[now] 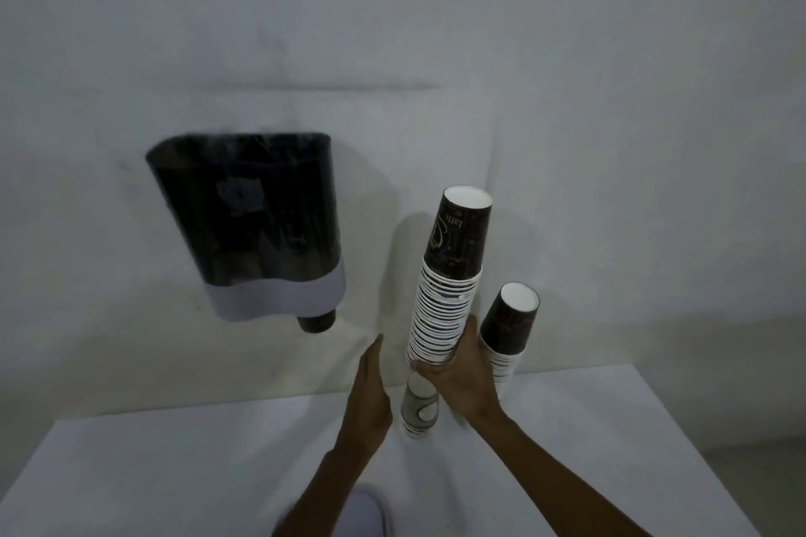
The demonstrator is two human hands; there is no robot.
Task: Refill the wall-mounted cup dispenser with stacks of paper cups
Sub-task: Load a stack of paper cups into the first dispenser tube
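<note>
Tall cup stack (445, 305): upside-down paper cups, dark printed sides, white rims showing as stripes down the column, white base of the top cup facing up. It leans slightly right toward the top. Bottom end sits at or just above the white table (174, 471); cannot tell if it touches.

Right hand (462, 375) wraps the lower part of that stack, thumb up along the right side, fingers clamped around the front. Grip sits well below the middle of the column.

Left hand (370, 397) is just left of the stack, flat and edge-on, fingers straight and together, pointing up at the wall. It holds nothing and does not touch the cups; a narrow gap shows between them.

Second stack (508, 331): shorter, same cups, also upside down, standing just right of the right hand, partly hidden behind it. Near the back edge of the table.

Dispenser (248, 222): on the wall (567, 57), up and to the left of both stacks, well apart from them. Dark see-through body, open top, pale band round the bottom. One dark cup end (317, 322) pokes out below the band at the right. Contents inside too dark to tell.

Pale blurred shape (362, 510) at the bottom edge between the forearms; unclear what it is.
</note>
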